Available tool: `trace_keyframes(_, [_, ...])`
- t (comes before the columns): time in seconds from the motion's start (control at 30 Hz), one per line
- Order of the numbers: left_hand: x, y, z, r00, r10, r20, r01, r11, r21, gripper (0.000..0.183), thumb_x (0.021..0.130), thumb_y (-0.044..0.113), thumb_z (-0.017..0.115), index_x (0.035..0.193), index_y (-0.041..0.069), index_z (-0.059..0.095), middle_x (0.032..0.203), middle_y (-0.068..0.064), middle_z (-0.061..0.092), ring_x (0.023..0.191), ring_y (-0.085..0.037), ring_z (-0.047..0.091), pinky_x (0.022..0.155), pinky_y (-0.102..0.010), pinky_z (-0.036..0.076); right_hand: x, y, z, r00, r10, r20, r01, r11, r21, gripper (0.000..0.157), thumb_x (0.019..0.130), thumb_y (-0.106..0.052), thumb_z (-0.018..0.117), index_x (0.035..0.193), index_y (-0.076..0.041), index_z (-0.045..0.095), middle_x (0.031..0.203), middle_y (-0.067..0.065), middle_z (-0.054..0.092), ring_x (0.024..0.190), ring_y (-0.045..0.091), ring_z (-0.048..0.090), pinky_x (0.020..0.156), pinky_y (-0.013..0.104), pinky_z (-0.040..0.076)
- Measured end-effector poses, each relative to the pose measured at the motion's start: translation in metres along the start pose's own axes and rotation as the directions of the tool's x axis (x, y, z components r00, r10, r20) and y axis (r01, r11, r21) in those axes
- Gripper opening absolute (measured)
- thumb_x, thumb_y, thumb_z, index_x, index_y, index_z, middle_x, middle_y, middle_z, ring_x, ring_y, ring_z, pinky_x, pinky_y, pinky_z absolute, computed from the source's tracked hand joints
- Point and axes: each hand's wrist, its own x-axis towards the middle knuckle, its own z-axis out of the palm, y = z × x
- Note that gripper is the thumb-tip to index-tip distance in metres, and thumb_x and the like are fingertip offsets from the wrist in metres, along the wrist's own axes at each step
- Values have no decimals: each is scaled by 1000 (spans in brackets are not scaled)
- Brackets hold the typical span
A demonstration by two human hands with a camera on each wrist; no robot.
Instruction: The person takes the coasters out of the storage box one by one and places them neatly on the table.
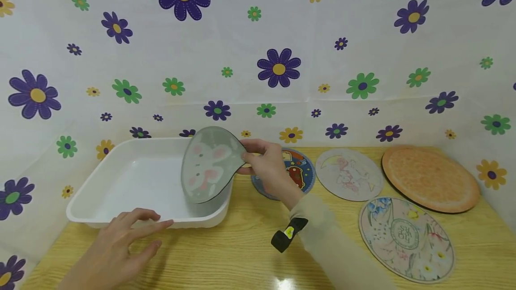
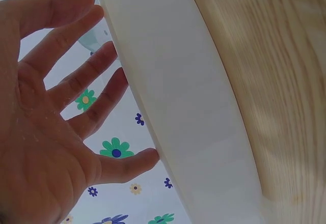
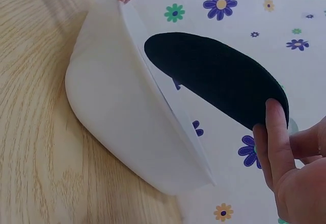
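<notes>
In the head view my right hand (image 1: 268, 167) pinches the right edge of a grey-green mouse pad (image 1: 211, 160) printed with a pale rabbit. The pad tilts and bends above the right end of a white plastic basin (image 1: 137, 185). Its plain black underside (image 3: 214, 76) faces the right wrist camera, with fingers lying against it. My left hand (image 1: 117, 247) is at the basin's near rim, fingers spread. In the left wrist view, fingertips of the left hand (image 2: 56, 112) meet or nearly meet the rim (image 2: 135, 89), without curling round it.
Right of the basin lie a blue round mat (image 1: 308, 171) partly behind my right arm, a pale mat with a moon (image 1: 348, 176), an orange-brown mat (image 1: 431, 178) and a floral mat (image 1: 407, 240). A flower-print cloth (image 1: 225, 48) hangs behind the wooden table (image 1: 225, 258).
</notes>
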Motion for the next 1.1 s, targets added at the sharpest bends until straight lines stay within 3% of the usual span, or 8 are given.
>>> trace_keyframes(0.23, [-1,-4,-1,999,-22,30,22,1000,-4,48,77,20,87,119,42,75,113,14,65,94,-12,59,76,-38,54,-5,-4,-10,1000,-10,4,10,1000,-19,30,97,5,61,123,-5,71,119,15,67,82,15,74,69,30,63])
trace_keyframes(0.5, [-1,-8,1,993,72,-94,-73,997,-6,50,70,16,89,113,38,78,108,13,66,90,-13,60,74,-35,55,-13,-8,-18,999,-27,19,27,999,-28,29,98,4,62,124,-6,70,121,15,66,83,15,73,66,28,62])
trace_keyframes(0.67, [1,-8,1,993,68,-99,-69,998,-12,48,70,15,89,112,36,78,107,12,66,91,-14,61,75,-37,55,-17,-10,-27,999,-31,16,32,999,-42,29,97,5,62,124,-4,69,121,15,66,81,15,73,67,31,63])
trace_keyframes(1.1, [4,-12,1,981,121,-152,-126,992,-27,49,67,10,88,111,32,79,106,12,66,89,-13,60,72,-29,50,-25,-20,-51,998,-54,18,56,990,-126,31,97,5,62,126,-1,68,122,17,66,80,15,72,66,33,63])
